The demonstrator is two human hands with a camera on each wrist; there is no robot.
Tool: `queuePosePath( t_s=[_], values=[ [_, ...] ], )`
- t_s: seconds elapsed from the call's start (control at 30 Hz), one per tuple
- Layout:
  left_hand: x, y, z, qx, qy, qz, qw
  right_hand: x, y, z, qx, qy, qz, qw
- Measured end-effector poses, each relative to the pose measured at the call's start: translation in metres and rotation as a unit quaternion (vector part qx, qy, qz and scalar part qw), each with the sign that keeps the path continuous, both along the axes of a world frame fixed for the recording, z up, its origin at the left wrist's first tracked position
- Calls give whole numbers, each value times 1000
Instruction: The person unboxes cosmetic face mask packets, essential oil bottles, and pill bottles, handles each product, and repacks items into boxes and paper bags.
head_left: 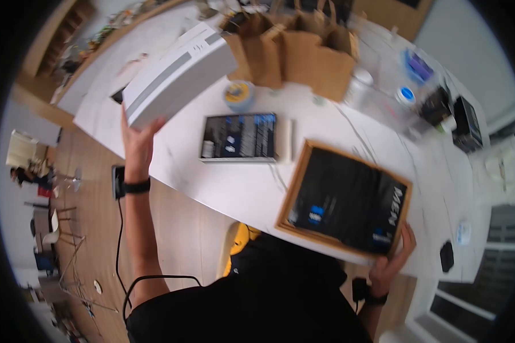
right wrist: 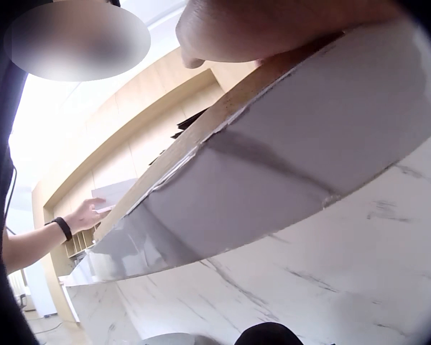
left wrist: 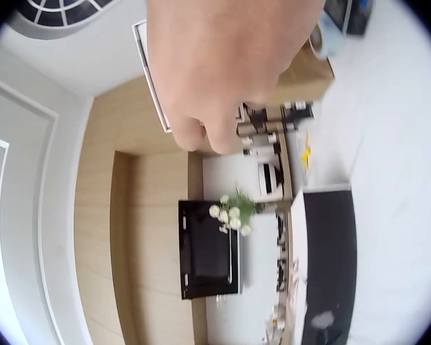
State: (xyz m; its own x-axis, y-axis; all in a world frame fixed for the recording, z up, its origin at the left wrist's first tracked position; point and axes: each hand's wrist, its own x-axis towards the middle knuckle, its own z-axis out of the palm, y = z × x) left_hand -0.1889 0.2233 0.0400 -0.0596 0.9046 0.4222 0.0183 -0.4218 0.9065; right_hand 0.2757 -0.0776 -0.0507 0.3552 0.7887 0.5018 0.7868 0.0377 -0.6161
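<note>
In the head view my left hand (head_left: 138,146) grips the near lower end of a long white box (head_left: 180,86) with grey strips, held up tilted over the table's left side. The left wrist view shows the back of this hand (left wrist: 223,65), and most of the box is hidden behind it. My right hand (head_left: 396,260) holds the near right corner of a shallow wooden-rimmed tray (head_left: 294,186). A black package (head_left: 349,200) lettered "MEN" lies in it. The right wrist view shows the tray's pale grey underside (right wrist: 273,158), tipped up above the marbled surface.
A dark flat box (head_left: 240,137) lies mid-table beside a round tub (head_left: 238,95) with a yellow label. Brown paper bags (head_left: 303,54) stand behind. At the right are a white bottle (head_left: 359,86), a clear bin (head_left: 386,111) and a black box (head_left: 467,124).
</note>
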Motion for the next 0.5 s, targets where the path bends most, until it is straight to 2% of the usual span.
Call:
queuePosePath(
  t_s=[0.03, 0.07, 0.1, 0.17, 0.23, 0.27, 0.33, 0.4, 0.43, 0.5],
  values=[
    [18, -28, -3, -32, 17, -30, 999, -5, 3, 11, -6, 1, -8, 1000],
    [35, -53, -11, -58, 33, -56, 996, -4, 3, 16, -17, -46, -15, 999],
    [48, -77, -26, -90, 34, -80, 992, -2, 2, 23, -19, -60, 6, 998],
    [81, -106, -42, -143, 33, -158, 977, -5, 5, 35, -30, -77, 18, 996],
    [118, -121, -54, -167, 15, -254, 952, -8, 15, 45, -20, 83, 112, 990],
    [134, -125, -60, -170, 3, -300, 939, -11, 21, 49, -25, 79, 107, 991],
    [162, -138, -49, -195, -28, -359, 912, -16, 32, 54, -9, 217, 180, 959],
    [175, -138, -55, -143, -9, -424, 894, -16, 35, 55, -34, 237, 228, 944],
    [177, -140, -55, -138, -11, -433, 891, -27, 38, 57, 1, 287, 211, 934],
    [181, -148, -57, -132, -10, -440, 888, -30, 36, 63, -16, 327, 178, 928]
  ],
)
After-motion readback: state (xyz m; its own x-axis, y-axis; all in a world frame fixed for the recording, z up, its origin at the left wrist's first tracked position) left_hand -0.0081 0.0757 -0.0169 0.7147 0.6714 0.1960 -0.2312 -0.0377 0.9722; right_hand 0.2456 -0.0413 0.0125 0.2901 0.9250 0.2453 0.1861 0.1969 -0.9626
